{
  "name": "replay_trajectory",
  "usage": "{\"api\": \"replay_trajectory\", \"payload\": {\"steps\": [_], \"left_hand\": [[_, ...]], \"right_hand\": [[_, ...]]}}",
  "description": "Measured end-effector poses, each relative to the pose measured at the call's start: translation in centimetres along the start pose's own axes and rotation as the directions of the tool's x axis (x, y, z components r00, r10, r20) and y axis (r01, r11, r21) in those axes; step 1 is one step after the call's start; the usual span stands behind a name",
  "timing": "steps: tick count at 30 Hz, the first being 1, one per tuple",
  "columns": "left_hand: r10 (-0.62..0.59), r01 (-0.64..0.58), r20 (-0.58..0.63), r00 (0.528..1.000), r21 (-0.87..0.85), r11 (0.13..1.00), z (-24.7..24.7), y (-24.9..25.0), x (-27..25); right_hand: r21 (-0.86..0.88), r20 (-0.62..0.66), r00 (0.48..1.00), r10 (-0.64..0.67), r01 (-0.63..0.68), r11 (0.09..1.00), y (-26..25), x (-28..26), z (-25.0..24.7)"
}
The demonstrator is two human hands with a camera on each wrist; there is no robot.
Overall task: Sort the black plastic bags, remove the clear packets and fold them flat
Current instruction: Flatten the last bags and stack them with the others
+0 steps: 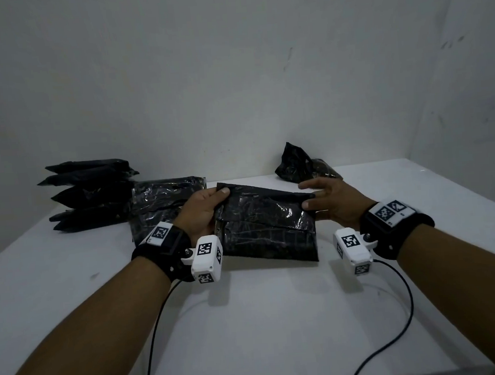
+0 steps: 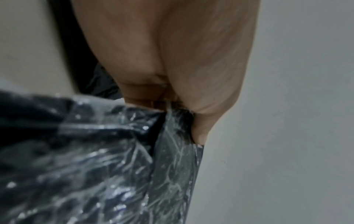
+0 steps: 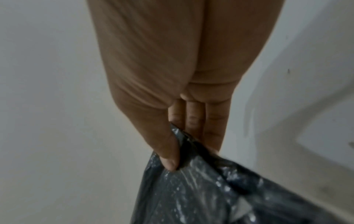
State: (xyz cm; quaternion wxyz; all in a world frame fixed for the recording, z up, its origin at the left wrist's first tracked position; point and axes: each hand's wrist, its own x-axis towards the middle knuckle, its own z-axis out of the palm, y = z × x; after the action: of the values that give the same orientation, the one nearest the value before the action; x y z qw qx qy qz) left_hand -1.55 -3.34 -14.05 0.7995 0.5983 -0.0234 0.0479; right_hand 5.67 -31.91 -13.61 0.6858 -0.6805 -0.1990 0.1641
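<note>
A black plastic bag (image 1: 265, 224) wrapped in a clear, crinkly packet is held just above the white table (image 1: 265, 319), its near edge hanging down. My left hand (image 1: 203, 210) grips its left upper corner, thumb on top; in the left wrist view the left hand (image 2: 172, 84) closes on the clear packet's edge (image 2: 172, 159). My right hand (image 1: 330, 198) pinches the right upper corner between thumb and fingers. The right wrist view shows the right hand's thumb (image 3: 168, 156) pressing the bag (image 3: 201, 189) against straight fingers.
A stack of folded black bags (image 1: 90, 193) lies at the back left. Another flat packet-wrapped bag (image 1: 162, 206) sits beside it, behind my left hand. A crumpled black bag (image 1: 300, 164) rests at the back right near the wall. Cables (image 1: 403, 302) trail over the near table.
</note>
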Motion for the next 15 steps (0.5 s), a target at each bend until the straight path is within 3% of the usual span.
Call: {"api": "replay_trajectory", "payload": {"steps": [15], "left_hand": [[0.001, -0.001, -0.004, 1.0, 0.052, 0.999, -0.43, -0.09, -0.47]], "right_hand": [[0.051, -0.094, 0.992, -0.086, 0.091, 0.995, -0.42, 0.45, -0.22]]}}
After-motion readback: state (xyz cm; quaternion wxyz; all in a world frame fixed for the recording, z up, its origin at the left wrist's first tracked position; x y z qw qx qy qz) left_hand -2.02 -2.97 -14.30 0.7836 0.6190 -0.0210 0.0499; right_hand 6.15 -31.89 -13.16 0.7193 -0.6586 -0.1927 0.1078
